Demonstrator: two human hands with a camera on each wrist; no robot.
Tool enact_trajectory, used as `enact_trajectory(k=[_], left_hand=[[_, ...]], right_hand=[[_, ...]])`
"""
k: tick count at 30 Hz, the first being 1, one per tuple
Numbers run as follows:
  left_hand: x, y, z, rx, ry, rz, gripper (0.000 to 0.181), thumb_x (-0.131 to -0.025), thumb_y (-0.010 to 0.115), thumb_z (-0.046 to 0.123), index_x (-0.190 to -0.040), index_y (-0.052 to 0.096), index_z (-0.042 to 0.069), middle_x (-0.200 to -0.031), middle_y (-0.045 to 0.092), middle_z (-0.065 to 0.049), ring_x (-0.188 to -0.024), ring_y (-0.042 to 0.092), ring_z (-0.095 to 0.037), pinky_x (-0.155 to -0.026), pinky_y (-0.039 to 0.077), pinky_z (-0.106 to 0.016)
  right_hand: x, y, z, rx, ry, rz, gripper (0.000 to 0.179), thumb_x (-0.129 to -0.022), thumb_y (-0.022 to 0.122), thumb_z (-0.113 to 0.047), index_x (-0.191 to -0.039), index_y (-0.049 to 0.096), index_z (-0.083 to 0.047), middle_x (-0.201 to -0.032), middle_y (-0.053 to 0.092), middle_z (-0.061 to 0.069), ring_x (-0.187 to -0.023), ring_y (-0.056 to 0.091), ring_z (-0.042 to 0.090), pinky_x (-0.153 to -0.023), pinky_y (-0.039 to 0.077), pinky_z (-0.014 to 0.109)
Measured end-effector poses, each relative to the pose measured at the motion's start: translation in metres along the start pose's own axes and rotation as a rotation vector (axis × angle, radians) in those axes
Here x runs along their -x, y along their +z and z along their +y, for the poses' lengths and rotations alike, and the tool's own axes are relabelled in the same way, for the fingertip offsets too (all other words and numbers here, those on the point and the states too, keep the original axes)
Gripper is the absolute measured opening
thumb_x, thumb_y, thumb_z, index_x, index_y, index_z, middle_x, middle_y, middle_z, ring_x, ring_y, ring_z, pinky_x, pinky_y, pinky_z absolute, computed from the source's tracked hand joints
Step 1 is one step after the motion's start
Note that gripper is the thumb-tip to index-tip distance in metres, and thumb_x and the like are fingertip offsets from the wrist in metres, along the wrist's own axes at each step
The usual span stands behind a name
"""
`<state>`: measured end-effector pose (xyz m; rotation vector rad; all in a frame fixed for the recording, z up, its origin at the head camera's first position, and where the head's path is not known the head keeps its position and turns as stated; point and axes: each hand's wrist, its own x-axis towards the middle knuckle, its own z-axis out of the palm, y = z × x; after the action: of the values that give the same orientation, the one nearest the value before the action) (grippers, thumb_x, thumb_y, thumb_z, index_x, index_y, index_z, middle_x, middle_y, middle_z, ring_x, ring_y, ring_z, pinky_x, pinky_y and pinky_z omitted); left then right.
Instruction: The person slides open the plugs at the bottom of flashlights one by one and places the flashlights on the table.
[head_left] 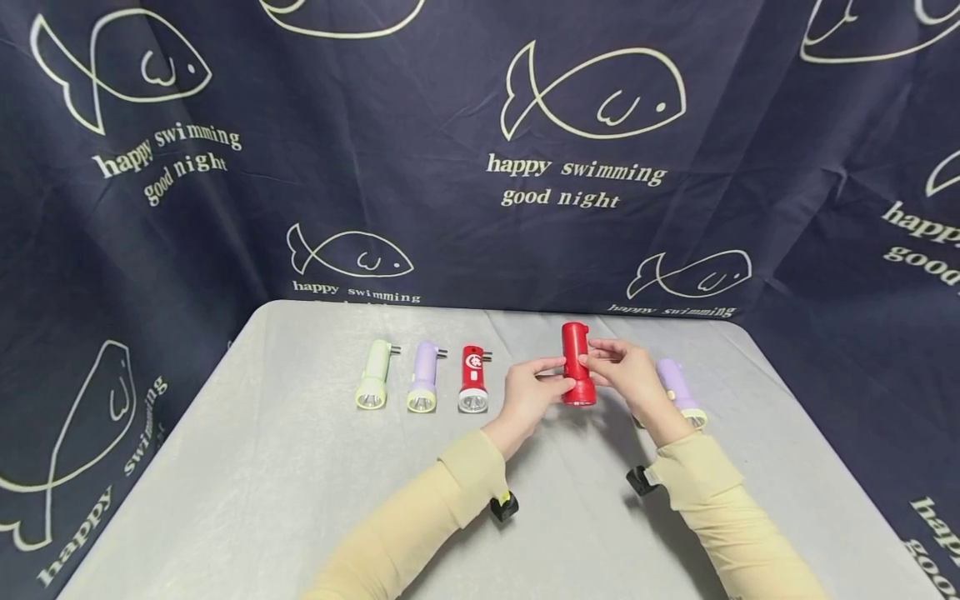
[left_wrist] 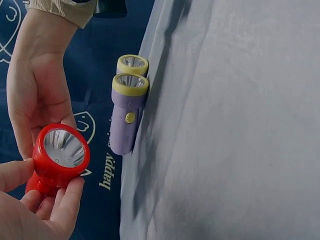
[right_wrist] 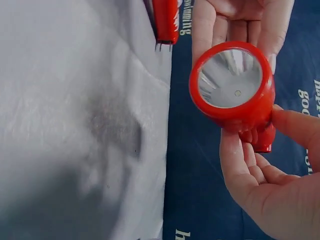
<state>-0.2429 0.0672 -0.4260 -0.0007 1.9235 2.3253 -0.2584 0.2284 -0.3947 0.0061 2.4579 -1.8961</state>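
An all-red flashlight (head_left: 575, 363) is held up over the table between both hands, its lens end pointing down toward the near side. My left hand (head_left: 529, 393) grips it from the left with thumb and fingers. From the other side, my right hand (head_left: 630, 375) pinches the body. In the right wrist view, the flashlight's round silvery reflector (right_wrist: 231, 78) shows inside its red rim. The left wrist view has the same red flashlight (left_wrist: 61, 152) between the fingers of both hands.
Left of the hands lie a pale green flashlight (head_left: 375, 375), a purple one (head_left: 423, 377) and a red one with a white rim (head_left: 472, 379), prongs sticking out. A purple flashlight (left_wrist: 125, 125) with a second yellow-rimmed one (left_wrist: 133, 62) beside it lies right, partly behind my right arm.
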Motion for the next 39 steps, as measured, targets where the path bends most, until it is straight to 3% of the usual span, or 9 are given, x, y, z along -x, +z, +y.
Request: enact_trajectory(k=[5,11,24,39], left_hand=[[0.002,-0.007,0.001,-0.094,0.059,-0.021,0.033,-0.075,0.076,-0.001,-0.106,0.072,0.008,-0.097,0.071,-0.009,-0.083,0.069,-0.014,-0.068,0.058,-0.029],[0.005,-0.011,0.003,-0.167,0.093,-0.033,0.034,-0.075,0.076,0.002,-0.107,0.072,0.011,-0.098,0.072,-0.008,-0.083,0.069,-0.012,-0.070,0.057,-0.026],[0.011,-0.024,0.001,-0.226,0.160,-0.060,0.035,-0.076,0.076,0.003,-0.110,0.071,0.012,-0.105,0.071,-0.003,-0.089,0.069,-0.015,-0.072,0.056,-0.024],[0.013,-0.031,0.000,-0.229,0.180,-0.057,0.034,-0.076,0.075,0.003,-0.109,0.072,0.012,-0.103,0.072,-0.004,-0.087,0.069,-0.014,-0.066,0.055,-0.023]], right_hand=[[0.003,-0.001,-0.003,-0.118,0.052,-0.064,0.057,-0.087,0.065,-0.008,-0.135,0.041,0.012,-0.104,0.056,0.009,-0.082,0.062,0.003,-0.075,0.056,0.026],[0.004,-0.001,-0.003,-0.168,0.086,-0.095,0.060,-0.086,0.066,-0.007,-0.135,0.038,0.013,-0.104,0.054,0.005,-0.083,0.062,0.006,-0.076,0.057,0.028],[0.006,0.002,-0.005,-0.235,0.071,-0.193,0.056,-0.086,0.064,-0.002,-0.130,0.035,0.014,-0.094,0.066,-0.001,-0.087,0.065,0.007,-0.077,0.057,0.030],[0.007,0.008,-0.007,-0.218,0.081,-0.211,0.055,-0.089,0.062,-0.005,-0.132,0.034,0.012,-0.099,0.062,-0.002,-0.087,0.064,0.007,-0.077,0.057,0.030]])
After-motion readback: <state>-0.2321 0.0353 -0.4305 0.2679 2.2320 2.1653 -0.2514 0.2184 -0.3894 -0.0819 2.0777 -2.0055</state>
